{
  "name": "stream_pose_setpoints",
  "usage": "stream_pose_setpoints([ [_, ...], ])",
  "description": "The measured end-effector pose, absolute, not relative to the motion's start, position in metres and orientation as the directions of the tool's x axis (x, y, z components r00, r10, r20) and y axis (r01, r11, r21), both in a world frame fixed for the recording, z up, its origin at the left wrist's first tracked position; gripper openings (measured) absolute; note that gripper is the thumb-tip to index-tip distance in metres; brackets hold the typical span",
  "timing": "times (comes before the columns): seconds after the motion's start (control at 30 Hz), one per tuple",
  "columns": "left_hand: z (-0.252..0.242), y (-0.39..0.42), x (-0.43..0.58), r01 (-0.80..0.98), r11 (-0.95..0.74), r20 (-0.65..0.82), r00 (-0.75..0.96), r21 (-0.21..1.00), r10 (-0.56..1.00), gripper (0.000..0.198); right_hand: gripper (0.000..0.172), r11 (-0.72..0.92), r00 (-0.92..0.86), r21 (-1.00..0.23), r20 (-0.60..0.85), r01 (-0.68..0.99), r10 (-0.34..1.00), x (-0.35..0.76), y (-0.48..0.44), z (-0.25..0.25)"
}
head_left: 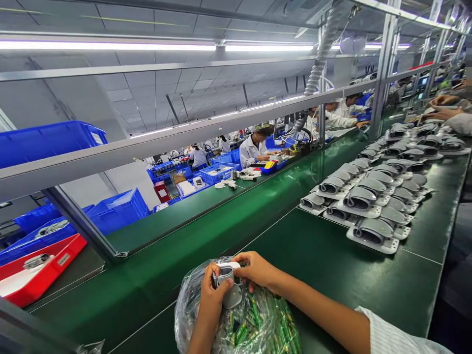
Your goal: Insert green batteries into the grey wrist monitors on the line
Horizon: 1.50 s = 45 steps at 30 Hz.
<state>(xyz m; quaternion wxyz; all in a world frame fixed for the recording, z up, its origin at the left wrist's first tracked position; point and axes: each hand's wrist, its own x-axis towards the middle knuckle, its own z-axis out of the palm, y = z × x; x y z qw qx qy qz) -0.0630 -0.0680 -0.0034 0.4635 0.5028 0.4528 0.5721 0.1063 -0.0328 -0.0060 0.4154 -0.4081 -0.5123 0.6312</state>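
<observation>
Fingers of both hands are grasping the grey device point(229, 291), bottom centre of the frame: your left hand point(212, 297) wraps its body, your right hand point(255, 269) pinches the top. I'd say hold it square and steady above the bag of green batteries point(258, 327).

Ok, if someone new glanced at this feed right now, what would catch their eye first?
Most likely the rows of grey units lined up on the green belt at the right. Next, at bottom centre, the left hand and right hand grip one held unit over a clear bag of green batteries. At the far left, a red tray sits below blue crates.
</observation>
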Motion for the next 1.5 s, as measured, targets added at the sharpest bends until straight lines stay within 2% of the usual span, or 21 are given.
stream_pose_setpoints([
  [0.1,-0.003,-0.068,-0.063,-0.07,-0.176,0.175,-0.03,0.982,0.984,0.04,0.029,-0.108,-0.316,-0.994,-0.095,-0.024,0.944,0.106,-0.035,-0.003],
  [0.2,-0.005,-0.067,-0.065,-0.043,-0.187,0.185,-0.045,0.981,0.982,0.037,0.026,-0.062,-0.358,-0.989,-0.107,0.137,0.927,0.114,-0.037,0.003],
  [0.23,-0.006,-0.066,-0.066,-0.038,-0.178,0.175,-0.073,0.983,0.982,0.037,0.028,0.012,-0.334,-0.978,-0.06,0.21,0.941,0.119,-0.038,0.007],
  [0.3,-0.009,-0.063,-0.067,-0.028,-0.154,0.148,-0.146,0.988,0.978,0.039,0.031,0.221,-0.278,-0.91,0.124,0.352,0.953,0.132,-0.041,0.015],
  [0.33,-0.01,-0.062,-0.068,-0.025,-0.144,0.137,-0.179,0.989,0.974,0.041,0.029,0.326,-0.304,-0.86,0.213,0.393,0.929,0.138,-0.043,0.019],
  [0.37,-0.012,-0.061,-0.069,-0.023,-0.136,0.129,-0.204,0.99,0.971,0.043,0.025,0.419,-0.389,-0.815,0.264,0.399,0.883,0.144,-0.045,0.023],
  [0.43,-0.013,-0.061,-0.07,-0.029,-0.126,0.116,-0.224,0.992,0.968,0.046,0.013,0.537,-0.646,-0.779,0.233,0.324,0.727,0.153,-0.051,0.029],
  [0.5,-0.012,-0.061,-0.069,-0.049,-0.115,0.101,-0.223,0.992,0.969,0.046,0.016,0.583,-0.807,-0.767,0.153,0.268,0.571,0.157,-0.057,0.03],
  [0.57,-0.009,-0.063,-0.068,-0.071,-0.099,0.082,-0.217,0.993,0.973,0.044,0.026,0.625,-0.845,-0.725,0.115,0.288,0.522,0.158,-0.062,0.027],
  [0.7,-0.005,-0.066,-0.067,-0.101,-0.082,0.061,-0.199,0.992,0.978,0.044,0.034,0.658,-0.808,-0.676,0.157,0.331,0.568,0.158,-0.067,0.019],
  [0.83,-0.006,-0.067,-0.066,-0.196,-0.086,0.048,-0.192,0.977,0.98,0.045,0.024,0.573,-0.744,-0.774,0.21,0.269,0.634,0.156,-0.061,0.019],
  [0.93,-0.007,-0.067,-0.066,-0.264,-0.067,0.018,-0.184,0.962,0.983,0.047,0.015,0.468,-0.56,-0.868,0.307,0.167,0.769,0.146,-0.054,0.018],
  [1.0,-0.008,-0.067,-0.068,-0.262,-0.053,0.007,-0.174,0.964,0.985,0.049,0.025,0.392,-0.421,-0.919,0.338,0.047,0.842,0.138,-0.051,0.014],
  [1.07,-0.01,-0.067,-0.069,-0.24,-0.047,0.007,-0.166,0.97,0.986,0.05,0.031,0.359,-0.33,-0.933,0.34,-0.002,0.881,0.131,-0.05,0.01],
  [1.23,-0.008,-0.07,-0.07,-0.229,-0.036,-0.001,-0.16,0.973,0.987,0.051,0.025,0.514,-0.233,-0.842,0.473,0.165,0.85,0.124,-0.057,0.001],
  [1.37,-0.003,-0.074,-0.069,-0.227,-0.023,-0.007,-0.131,0.974,0.991,0.052,0.023,0.576,-0.204,-0.803,0.544,0.156,0.814,0.121,-0.061,-0.001],
  [1.5,-0.004,-0.075,-0.068,-0.197,-0.034,0.006,-0.141,0.98,0.99,0.052,0.025,0.568,-0.203,-0.808,0.536,0.157,0.819,0.118,-0.063,-0.002],
])
